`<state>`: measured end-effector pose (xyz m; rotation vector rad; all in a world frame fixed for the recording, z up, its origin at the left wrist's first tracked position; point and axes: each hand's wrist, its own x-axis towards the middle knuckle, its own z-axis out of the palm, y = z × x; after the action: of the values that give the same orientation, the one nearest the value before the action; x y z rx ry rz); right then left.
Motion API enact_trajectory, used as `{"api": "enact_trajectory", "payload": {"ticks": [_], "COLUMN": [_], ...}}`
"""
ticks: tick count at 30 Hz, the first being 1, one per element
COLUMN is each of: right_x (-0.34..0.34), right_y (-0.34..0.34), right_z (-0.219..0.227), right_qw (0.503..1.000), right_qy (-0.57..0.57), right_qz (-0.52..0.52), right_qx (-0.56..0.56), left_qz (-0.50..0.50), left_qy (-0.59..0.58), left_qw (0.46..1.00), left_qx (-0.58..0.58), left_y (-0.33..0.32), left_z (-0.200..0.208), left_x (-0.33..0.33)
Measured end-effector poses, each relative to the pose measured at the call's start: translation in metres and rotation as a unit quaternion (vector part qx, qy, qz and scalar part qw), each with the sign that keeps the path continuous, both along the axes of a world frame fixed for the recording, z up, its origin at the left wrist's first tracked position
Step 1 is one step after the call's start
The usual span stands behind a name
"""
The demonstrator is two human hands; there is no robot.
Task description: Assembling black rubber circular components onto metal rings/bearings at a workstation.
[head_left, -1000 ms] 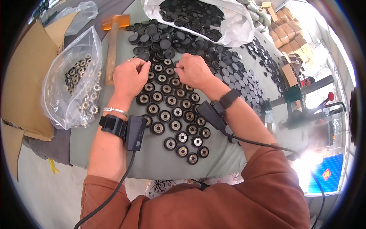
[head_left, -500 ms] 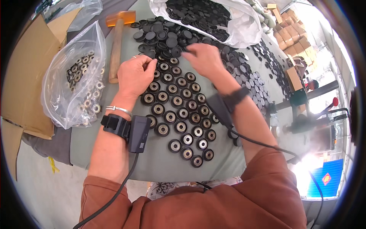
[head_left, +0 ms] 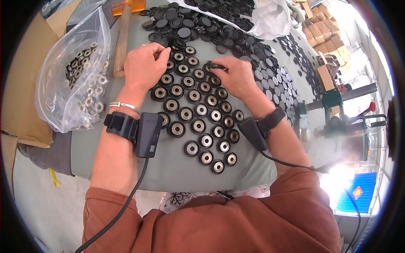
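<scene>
Rows of black round wheels with metal bearings in their centres (head_left: 198, 111) lie on the grey table (head_left: 168, 168). My right hand (head_left: 236, 76) pinches a black disc (head_left: 216, 66) at the far end of the rows. My left hand (head_left: 145, 65) rests closed at the rows' upper left corner, fingertips on a wheel; whether it holds a small part is hidden. Both wrists carry black strapped devices with cables.
A clear plastic bag of metal bearings (head_left: 80, 80) lies at the left on cardboard. A wooden-handled mallet (head_left: 123, 33) lies beyond my left hand. Loose black discs (head_left: 198, 25) pile up at the back, with a white bag of more (head_left: 253, 12). Cardboard boxes (head_left: 327, 40) stand at the right.
My right hand reached out to the disc pile and has come back to the rows with a black disc. My left hand stayed at the rows' corner.
</scene>
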<state>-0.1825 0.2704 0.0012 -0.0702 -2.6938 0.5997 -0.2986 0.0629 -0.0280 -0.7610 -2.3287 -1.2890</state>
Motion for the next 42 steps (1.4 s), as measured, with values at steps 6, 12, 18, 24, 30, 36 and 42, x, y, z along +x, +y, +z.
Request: {"api": "enact_trajectory", "payload": {"ticks": [6,12,18,24,30,36,42], "right_x": [-0.021,-0.021,-0.003,0.007,0.003,0.0,0.0], "right_y": [0.018,0.016,-0.001,-0.005,-0.011,-0.024,-0.017], "right_z": [0.0,0.023,-0.004,-0.01,-0.01,0.0,0.003], "right_qw": [0.998,0.986,0.995,0.978,0.954,0.912,0.918], "right_qy": [0.062,-0.018,0.044,0.081,0.088,-0.021,-0.084], "right_qz": [-0.024,-0.117,-0.015,0.075,0.094,0.072,0.037], "right_qx": [0.011,-0.115,0.088,0.177,0.27,0.404,0.386], "left_qz": [-0.007,-0.014,-0.006,-0.01,-0.003,-0.002,-0.022], "left_qy": [-0.029,-0.041,-0.051,-0.035,-0.036,-0.034,-0.01], "left_qw": [0.999,0.999,0.998,0.999,0.999,0.999,1.0], "left_qx": [-0.024,-0.023,-0.019,-0.025,-0.017,-0.041,0.018], "left_y": [0.0,-0.002,-0.001,0.001,-0.004,-0.002,-0.002], "left_z": [0.004,0.005,0.006,0.003,0.004,0.009,0.002], "left_x": [0.001,0.002,0.002,0.0,0.002,0.005,0.005]}}
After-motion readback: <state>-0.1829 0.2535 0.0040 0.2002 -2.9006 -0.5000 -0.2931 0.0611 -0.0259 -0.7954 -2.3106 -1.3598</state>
